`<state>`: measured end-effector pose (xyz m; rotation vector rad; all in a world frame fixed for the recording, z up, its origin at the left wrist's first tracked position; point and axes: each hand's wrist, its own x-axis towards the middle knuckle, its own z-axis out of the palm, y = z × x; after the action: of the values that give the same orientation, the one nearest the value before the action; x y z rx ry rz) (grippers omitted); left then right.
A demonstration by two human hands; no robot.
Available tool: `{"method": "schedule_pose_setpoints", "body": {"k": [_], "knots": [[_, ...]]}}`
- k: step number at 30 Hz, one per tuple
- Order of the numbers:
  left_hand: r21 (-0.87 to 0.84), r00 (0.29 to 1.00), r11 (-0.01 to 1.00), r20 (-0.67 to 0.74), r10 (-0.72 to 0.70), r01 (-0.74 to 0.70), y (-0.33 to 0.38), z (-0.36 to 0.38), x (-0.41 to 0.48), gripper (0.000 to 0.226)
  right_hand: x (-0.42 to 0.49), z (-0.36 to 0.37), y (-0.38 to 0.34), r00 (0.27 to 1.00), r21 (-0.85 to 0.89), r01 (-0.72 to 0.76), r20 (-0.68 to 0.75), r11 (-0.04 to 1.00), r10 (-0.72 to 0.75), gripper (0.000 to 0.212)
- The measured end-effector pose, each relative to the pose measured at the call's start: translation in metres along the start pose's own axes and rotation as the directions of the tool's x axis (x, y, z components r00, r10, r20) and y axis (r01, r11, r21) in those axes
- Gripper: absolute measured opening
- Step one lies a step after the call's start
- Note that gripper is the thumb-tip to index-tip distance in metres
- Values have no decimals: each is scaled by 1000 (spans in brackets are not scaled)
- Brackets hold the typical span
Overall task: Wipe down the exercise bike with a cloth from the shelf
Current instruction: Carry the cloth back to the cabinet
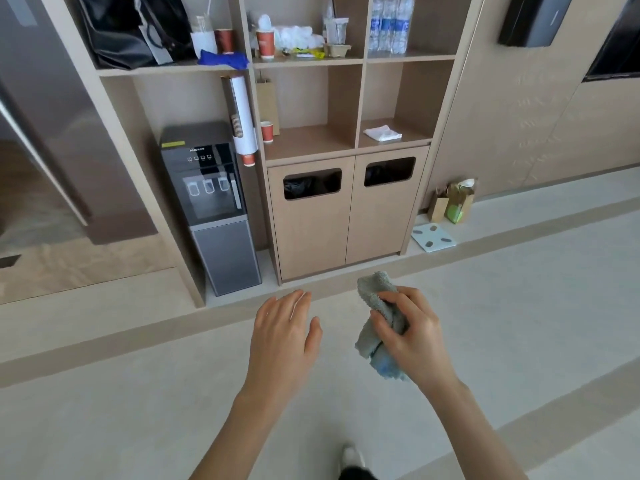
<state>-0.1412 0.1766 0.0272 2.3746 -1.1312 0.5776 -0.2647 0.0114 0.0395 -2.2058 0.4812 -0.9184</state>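
Note:
My right hand [414,332] grips a bunched grey-blue cloth [375,299], held in the air in front of the wooden shelf unit [358,98]. The cloth sticks out above and below my fingers. My left hand [282,332] hovers beside it, palm down, fingers relaxed, holding nothing. A folded white cloth [382,133] lies in the lower right shelf compartment. A blue cloth [223,59] hangs off the upper left shelf. No exercise bike is in view.
A grey water dispenser [211,202] stands in the left bay under a cup holder [242,112]. Two cabinet doors with bin openings [346,209] sit below the shelves. A bathroom scale [433,236] and paper bags [453,202] rest on the floor at right.

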Motion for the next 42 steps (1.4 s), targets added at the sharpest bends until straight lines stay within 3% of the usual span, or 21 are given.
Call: {"method": "schedule_pose_setpoints", "body": {"k": [14, 24, 34, 42], "knots": [[3, 997, 997, -25, -74, 74, -76, 173, 290, 43, 332, 85, 144, 990, 24, 110, 83, 994, -111, 23], [21, 992, 992, 36, -125, 124, -145, 276, 443, 46, 498, 169, 229, 982, 80, 106, 147, 991, -117, 32], [50, 991, 990, 37, -131, 129, -252, 364, 630, 45, 701, 267, 280, 985, 124, 92, 135, 988, -109, 23], [61, 986, 984, 29, -167, 165, -300, 411, 707, 43, 799, 323, 320, 976, 136, 85, 186, 987, -110, 22]]}}
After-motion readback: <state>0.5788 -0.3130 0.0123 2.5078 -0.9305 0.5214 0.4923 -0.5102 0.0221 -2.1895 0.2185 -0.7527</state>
